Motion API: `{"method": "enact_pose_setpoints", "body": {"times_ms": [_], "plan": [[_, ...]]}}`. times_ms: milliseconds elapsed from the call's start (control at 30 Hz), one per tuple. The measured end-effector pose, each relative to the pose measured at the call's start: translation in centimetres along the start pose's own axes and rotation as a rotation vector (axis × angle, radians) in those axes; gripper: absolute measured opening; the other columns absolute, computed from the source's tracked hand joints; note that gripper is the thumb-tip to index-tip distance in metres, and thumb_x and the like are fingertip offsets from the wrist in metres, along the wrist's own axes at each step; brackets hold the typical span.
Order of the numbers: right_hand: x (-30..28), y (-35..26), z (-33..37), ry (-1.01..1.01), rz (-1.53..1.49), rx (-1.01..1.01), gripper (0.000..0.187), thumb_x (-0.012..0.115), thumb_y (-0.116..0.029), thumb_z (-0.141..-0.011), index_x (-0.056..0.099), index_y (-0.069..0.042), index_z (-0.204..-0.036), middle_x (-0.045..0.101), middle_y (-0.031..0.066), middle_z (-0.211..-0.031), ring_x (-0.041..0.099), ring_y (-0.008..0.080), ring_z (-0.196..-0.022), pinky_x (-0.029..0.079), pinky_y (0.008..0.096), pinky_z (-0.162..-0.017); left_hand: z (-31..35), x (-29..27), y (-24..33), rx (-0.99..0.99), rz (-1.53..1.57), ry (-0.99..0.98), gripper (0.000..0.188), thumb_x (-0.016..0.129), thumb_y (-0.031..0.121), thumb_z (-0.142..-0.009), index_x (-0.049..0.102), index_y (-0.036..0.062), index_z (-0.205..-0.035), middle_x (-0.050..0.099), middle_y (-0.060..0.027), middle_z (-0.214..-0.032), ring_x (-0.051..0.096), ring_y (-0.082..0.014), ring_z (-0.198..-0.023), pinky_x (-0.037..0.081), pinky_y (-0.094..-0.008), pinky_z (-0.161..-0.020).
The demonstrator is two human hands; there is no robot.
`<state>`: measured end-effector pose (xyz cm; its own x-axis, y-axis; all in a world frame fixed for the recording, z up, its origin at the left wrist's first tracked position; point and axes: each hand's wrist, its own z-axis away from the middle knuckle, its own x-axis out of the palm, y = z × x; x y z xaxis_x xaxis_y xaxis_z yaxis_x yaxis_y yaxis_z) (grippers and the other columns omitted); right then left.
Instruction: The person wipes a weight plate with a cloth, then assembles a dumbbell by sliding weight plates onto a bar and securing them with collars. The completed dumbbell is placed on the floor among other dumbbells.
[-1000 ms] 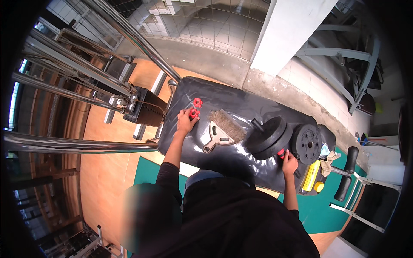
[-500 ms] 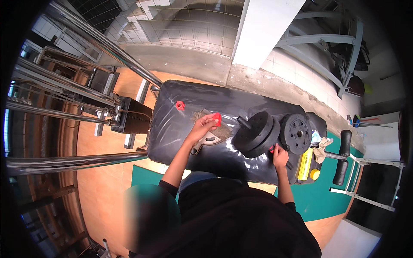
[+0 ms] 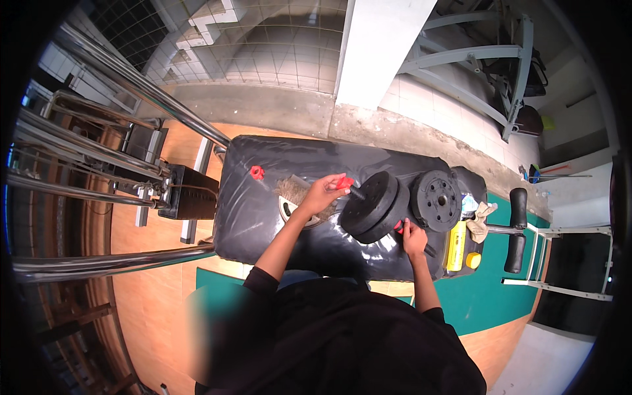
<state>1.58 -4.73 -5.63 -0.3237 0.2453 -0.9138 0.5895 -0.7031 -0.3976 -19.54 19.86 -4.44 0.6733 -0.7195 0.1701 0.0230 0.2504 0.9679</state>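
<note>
Between my fingers, my left hand (image 3: 321,197) pinches a red star-shaped collar nut (image 3: 343,182) at the tip of a black dumbbell bar (image 3: 358,192). Black weight plates (image 3: 370,205) sit on that bar, tilted above the bench. On their other side my right hand (image 3: 415,239) is closed round the dumbbell bar, next to a second red collar nut (image 3: 398,227). The bar's far end (image 3: 430,251) sticks out beyond my right hand. Under my left wrist lies a bristle brush (image 3: 294,189) with a pale handle, partly hidden.
A black padded bench (image 3: 303,253) bears everything. Another red collar nut (image 3: 257,172) lies at its left. Right of the dumbbell stand a loose weight plate (image 3: 434,201), yellow bottle (image 3: 456,245), yellow cap (image 3: 473,260) and pale cloth (image 3: 482,222). Metal rails (image 3: 112,260) flank the left side.
My left hand has brought its red collar nut rightward to the bar's tip, which was apart from it before. My right hand keeps its hold. The whole view has shifted slightly.
</note>
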Motion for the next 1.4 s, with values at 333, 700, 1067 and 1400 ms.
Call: {"method": "enact_pose_setpoints", "body": {"times_ms": [333,700,1067,1400], "plan": [[0.3,0.9,0.3,-0.001,-0.009,-0.031,0.045,0.044,-0.042,-0.093,0.065,-0.008,-0.071,0.060,0.0202,-0.065,0.060,0.0410,-0.066,0.046,0.0492,-0.061,-0.6,-0.6,-0.2,-0.310,0.033,0.039,0.032,0.058,0.029,-0.092,0.059,0.0019,-0.108,0.064,-0.0002,-0.081,0.056,-0.0056,-0.066,0.048,-0.0202,-0.063],[0.2,0.5,0.3,0.006,-0.006,-0.014,0.044,0.044,-0.041,-0.092,0.064,-0.009,-0.070,0.060,0.0194,-0.063,0.060,0.0407,-0.065,0.045,0.0491,-0.060,0.2,0.2,1.3,0.021,0.095,-0.077,0.036,0.057,0.012,-0.091,0.051,0.0003,-0.125,0.057,-0.0081,-0.121,0.055,-0.0140,-0.108,0.044,-0.0288,-0.093],[0.1,0.4,0.3,0.012,-0.012,-0.013,0.044,0.044,-0.041,-0.092,0.064,-0.009,-0.069,0.060,0.0184,-0.062,0.060,0.0398,-0.063,0.045,0.0484,-0.059,0.5,-0.9,-0.1,-0.028,-0.025,-0.036,0.059,0.068,0.006,-0.082,0.039,0.0047,-0.133,0.042,-0.0127,-0.135,0.050,-0.0201,-0.116,0.045,-0.0326,-0.093],[0.3,0.5,0.3,0.010,-0.001,-0.020,0.044,0.044,-0.042,-0.092,0.065,-0.009,-0.070,0.061,0.0190,-0.063,0.060,0.0402,-0.064,0.046,0.0486,-0.061,0.7,-0.8,-2.6,-0.180,-0.034,-0.040,0.079,0.075,0.010,-0.076,0.027,0.0006,-0.138,0.040,-0.0142,-0.137,0.049,-0.0203,-0.115,0.047,-0.0339,-0.091]]}}
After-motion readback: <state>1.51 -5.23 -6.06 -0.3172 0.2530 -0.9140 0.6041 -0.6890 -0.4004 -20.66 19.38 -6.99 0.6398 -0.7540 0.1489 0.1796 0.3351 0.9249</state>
